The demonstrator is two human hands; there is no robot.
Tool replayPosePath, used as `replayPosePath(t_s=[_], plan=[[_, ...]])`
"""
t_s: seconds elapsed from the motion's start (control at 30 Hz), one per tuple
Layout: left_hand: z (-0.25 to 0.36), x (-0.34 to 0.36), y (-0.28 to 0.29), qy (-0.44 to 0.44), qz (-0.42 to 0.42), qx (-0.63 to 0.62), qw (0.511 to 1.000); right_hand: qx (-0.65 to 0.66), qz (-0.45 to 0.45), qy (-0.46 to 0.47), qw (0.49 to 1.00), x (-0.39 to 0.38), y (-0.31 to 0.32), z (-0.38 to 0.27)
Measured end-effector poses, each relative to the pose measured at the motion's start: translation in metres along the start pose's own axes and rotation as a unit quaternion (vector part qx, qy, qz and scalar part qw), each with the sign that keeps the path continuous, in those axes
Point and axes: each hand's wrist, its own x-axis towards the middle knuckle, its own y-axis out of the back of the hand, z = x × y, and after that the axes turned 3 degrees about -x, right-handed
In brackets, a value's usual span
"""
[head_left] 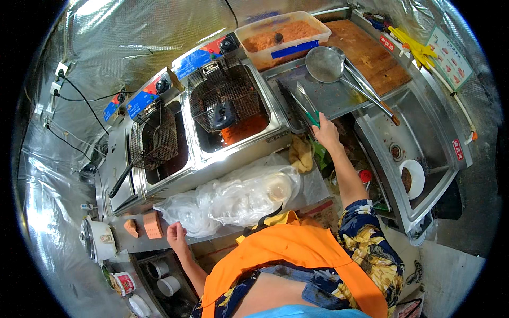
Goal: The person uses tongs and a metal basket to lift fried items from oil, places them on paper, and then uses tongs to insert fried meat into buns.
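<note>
My right hand point(327, 133) reaches forward over the counter, its fingers closed round the green handles of metal tongs point(306, 100). The tips of the tongs rest over a steel tray point(339, 100), beside a long dark utensil point(289, 100). My left hand point(177, 233) is low on the left with its fingers curled in, and I see nothing in them. It hovers between a small orange paper pad point(152, 226) and a clear plastic bag point(212, 204) of pale round items; whether it touches the bag is unclear.
Two fryers hold dark oil, with wire baskets point(156, 139) point(222, 95) over them. Left stands a rice cooker point(101, 239). Beyond the tray are a strainer point(324, 64), a tub of orange crumbs point(286, 36) and a wooden board point(366, 50). A sink point(408, 127) lies right, holding a white bowl point(416, 179).
</note>
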Motion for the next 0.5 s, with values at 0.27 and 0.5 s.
replayPosePath(t_s=[0.27, 0.5], plan=[[-0.006, -0.005, -0.008, 0.045, -0.056, -0.002, 0.997, -0.048, -0.012, -0.034, 0.998, -0.011, 0.005, -0.030], [-0.026, 0.017, 0.012, 0.037, -0.087, -0.008, 0.995, -0.057, 0.142, 0.069, 0.986, -0.014, 0.002, 0.032]])
